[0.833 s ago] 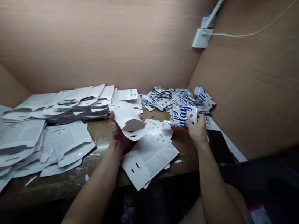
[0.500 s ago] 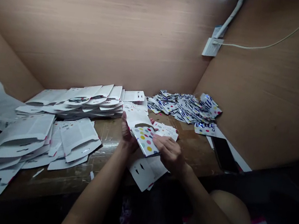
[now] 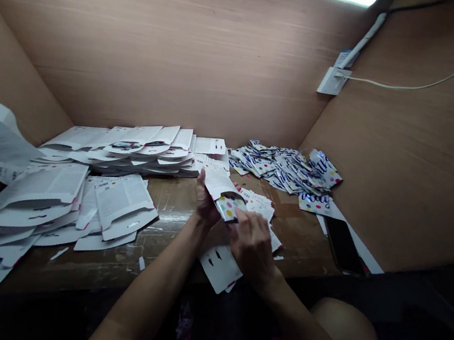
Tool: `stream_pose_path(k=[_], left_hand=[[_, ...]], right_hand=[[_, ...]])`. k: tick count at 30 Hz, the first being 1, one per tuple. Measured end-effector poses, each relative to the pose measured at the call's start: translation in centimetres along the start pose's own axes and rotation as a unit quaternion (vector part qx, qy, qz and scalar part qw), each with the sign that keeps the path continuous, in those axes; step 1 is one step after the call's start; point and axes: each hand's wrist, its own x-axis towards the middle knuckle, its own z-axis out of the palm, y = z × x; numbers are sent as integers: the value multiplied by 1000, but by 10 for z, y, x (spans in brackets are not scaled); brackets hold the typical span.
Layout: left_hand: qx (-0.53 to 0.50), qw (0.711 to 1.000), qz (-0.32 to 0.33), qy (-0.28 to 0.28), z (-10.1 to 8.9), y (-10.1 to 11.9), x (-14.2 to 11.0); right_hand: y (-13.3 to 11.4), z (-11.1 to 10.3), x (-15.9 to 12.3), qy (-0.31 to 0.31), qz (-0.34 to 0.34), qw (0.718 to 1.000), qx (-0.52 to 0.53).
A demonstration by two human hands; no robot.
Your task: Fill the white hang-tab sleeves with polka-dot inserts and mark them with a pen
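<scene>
Left hand [image 3: 205, 203] holds white card [image 3: 217, 182]; right hand [image 3: 252, 247] touches polka-dot card [image 3: 228, 207].

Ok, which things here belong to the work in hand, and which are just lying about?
In use: left hand, right hand, white die-cut card, dotted printed sheet.
Lying about: stacked white cards, pile of dotted sheets, smartphone, wall socket.

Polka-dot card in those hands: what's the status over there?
Left hand gripping white folded card. Right hand with fingers on polka-dot card. Loose printed cards beneath the hands, nothing blocking.
</scene>
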Motion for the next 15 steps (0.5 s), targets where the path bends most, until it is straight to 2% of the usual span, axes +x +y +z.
stream_pose_path(k=[3, 5, 6, 8, 10, 11, 13, 14, 15], left_hand=[[-7, 1000, 1, 14, 3, -10, -1], [-8, 1000, -10, 16, 8, -16, -6], [-7, 1000, -13, 15, 9, -16, -10], [6, 1000, -8, 8, 9, -5, -24], [41, 999, 18, 5, 2, 22, -48], [72, 997, 40, 14, -2, 41, -64], [175, 977, 101, 64, -15, 86, -100], [245, 951, 149, 120, -22, 109, -118], [334, 905, 189, 184, -30, 131, -134]], right_hand=[[1, 8, 7, -109, -50, 991, 60], [6, 11, 16, -148, -63, 982, 96], [7, 11, 20, -146, -64, 980, 117], [2, 7, 24, -90, -56, 982, 155], [-11, -2, 17, -25, -40, 985, 166], [-20, -8, 10, -19, -33, 987, 154], [-41, -17, -12, -84, -24, 992, 94], [-52, -20, -24, -140, -16, 989, 51], [-61, -21, -36, -196, -5, 981, 8]])
